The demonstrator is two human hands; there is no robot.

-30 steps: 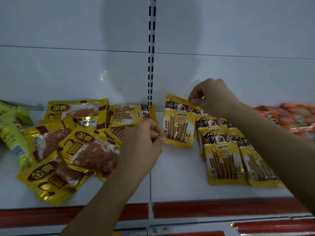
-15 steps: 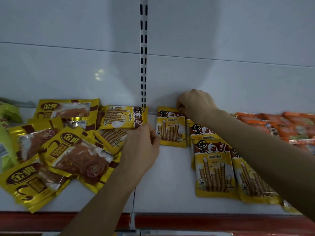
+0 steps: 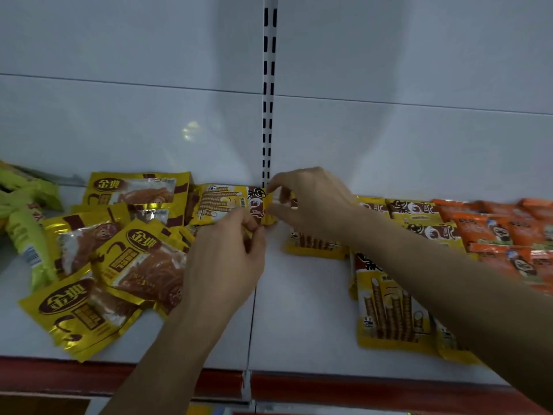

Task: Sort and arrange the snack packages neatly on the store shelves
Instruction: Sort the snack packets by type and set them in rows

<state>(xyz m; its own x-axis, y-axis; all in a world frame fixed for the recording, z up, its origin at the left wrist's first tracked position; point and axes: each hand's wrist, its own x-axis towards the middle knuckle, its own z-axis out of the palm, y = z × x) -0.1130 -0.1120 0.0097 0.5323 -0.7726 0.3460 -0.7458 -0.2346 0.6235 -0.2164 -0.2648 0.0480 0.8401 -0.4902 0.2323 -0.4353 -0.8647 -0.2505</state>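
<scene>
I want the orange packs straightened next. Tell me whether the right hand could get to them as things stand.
Probably yes. The right hand is at the sideways wafer-roll pack by the shelf upright, and the orange packs lie on the same shelf beside that forearm with nothing over them. It would have to leave the wafer-roll pack first.

Single head-worn view, close, angled forward and down onto white shelf [image 3: 299,319]; back panel [image 3: 389,55] toward 12 o'clock.

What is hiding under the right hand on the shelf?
Under the right hand lies a yellow wafer-roll packet flat on the shelf. Only its lower edge and a bit of its top show; the hand and wrist cover its middle.
</scene>
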